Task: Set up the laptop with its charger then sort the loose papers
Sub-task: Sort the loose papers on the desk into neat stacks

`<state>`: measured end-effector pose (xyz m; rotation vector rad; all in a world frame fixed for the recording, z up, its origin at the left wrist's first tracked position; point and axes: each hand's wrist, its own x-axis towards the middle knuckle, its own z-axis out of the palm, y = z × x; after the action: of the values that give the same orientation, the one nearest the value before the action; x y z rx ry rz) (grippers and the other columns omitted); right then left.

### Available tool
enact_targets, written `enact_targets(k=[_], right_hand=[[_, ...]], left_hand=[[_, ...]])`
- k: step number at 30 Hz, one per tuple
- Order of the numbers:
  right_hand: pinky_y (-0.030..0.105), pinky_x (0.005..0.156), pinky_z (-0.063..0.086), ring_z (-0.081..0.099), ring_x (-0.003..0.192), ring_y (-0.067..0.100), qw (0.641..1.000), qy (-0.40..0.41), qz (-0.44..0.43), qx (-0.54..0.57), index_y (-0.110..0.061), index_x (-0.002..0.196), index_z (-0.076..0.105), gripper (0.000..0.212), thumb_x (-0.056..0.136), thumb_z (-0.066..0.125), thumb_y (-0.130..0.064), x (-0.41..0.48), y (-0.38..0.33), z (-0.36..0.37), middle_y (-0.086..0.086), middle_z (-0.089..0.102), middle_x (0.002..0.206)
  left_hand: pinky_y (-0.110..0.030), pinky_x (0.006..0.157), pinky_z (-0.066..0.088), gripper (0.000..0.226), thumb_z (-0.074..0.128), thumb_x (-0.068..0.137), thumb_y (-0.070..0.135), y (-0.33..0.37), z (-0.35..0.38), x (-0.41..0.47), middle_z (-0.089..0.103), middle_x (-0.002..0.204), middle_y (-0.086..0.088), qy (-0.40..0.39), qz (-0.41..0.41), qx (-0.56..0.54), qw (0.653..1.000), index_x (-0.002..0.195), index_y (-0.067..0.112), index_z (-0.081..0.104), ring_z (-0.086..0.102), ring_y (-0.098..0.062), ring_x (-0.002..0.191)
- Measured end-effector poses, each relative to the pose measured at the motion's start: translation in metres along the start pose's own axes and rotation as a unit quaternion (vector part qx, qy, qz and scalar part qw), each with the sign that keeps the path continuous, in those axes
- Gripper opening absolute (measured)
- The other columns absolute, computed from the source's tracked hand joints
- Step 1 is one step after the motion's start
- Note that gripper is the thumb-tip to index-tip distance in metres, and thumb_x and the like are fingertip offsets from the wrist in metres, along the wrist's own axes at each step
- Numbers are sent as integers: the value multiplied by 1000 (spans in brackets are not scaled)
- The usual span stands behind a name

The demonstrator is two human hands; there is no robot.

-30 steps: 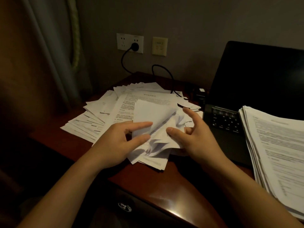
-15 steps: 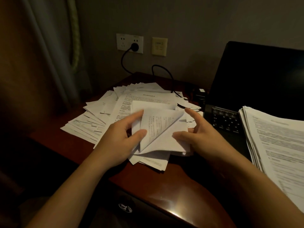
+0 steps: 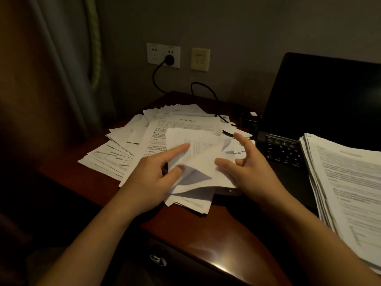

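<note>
At far left a curtain (image 3: 51, 79) hangs beside a dark wooden desk (image 3: 206, 234) in a dimly lit room. The loose papers (image 3: 115, 153) lie fanned across the desk's left half, their printed sides up and overlapping one another. On the wall behind them, a black plug (image 3: 169, 59) sits in a white wall socket (image 3: 156, 54), and a black cable (image 3: 206, 89) loops down onto the far edge of the papers.

A person's left hand (image 3: 150, 182) reaches in over the near side of the pile. Its forefinger lies along the top of a single sheet (image 3: 204, 162) and its thumb is tucked under the curled lower edge, so that the paper is pinched between them. The sheet is lifted and bent over on itself above the heap, directly between the two hands.

The right hand (image 3: 253, 174) meets the sheet from the other side. Its thumb rests on the paper's right part, its forefinger is straight and raised, and the other fingers curl at the sheet's edge; whether they grip the paper cannot be told.

Just right of that hand stands an open black laptop (image 3: 321, 104), its screen dark. A thick stack of papers (image 3: 346, 182) covers the right part of its keyboard. A metal drawer handle (image 3: 158, 260) shows below the desk's front edge.
</note>
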<state>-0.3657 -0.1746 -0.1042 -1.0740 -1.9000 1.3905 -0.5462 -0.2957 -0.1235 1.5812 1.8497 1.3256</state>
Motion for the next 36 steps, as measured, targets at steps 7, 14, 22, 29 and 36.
enact_targets(k=[7,14,22,29,36], right_hand=[[21,44,51,71,57,10,999,-13,-7,41,-41,155,23,87,89,72,-14,-2,-4,-7,-5,73,64],[9,40,39,58,49,1,996,48,-54,43,-36,148,36,73,88,75,-22,3,2,10,-11,55,74],[22,51,52,62,55,9,1000,1,-17,-7,-42,154,23,78,96,65,-13,2,4,-6,0,68,66],[40,68,64,71,72,21,997,9,-49,66,-43,155,22,80,96,64,-10,-1,0,1,7,71,72],[45,98,55,71,106,19,990,-65,-86,88,-49,155,9,80,103,48,-2,-1,0,5,-11,75,110]], left_hand=[[1,71,41,55,51,103,16,4,-1,-1,43,106,50,-1,17,23,1000,127,66,44,42,31,92],[-3,76,45,48,68,85,46,-2,1,0,49,110,42,-2,18,30,999,130,51,53,41,32,100],[-3,63,47,56,53,102,28,9,3,1,35,103,61,10,-2,-7,1000,120,74,28,45,31,92],[-3,80,46,59,50,103,19,6,0,0,35,103,63,-6,46,14,999,125,73,42,43,29,96],[-22,66,56,99,76,86,23,2,1,-1,68,97,28,32,10,-31,999,145,69,10,69,-2,86]])
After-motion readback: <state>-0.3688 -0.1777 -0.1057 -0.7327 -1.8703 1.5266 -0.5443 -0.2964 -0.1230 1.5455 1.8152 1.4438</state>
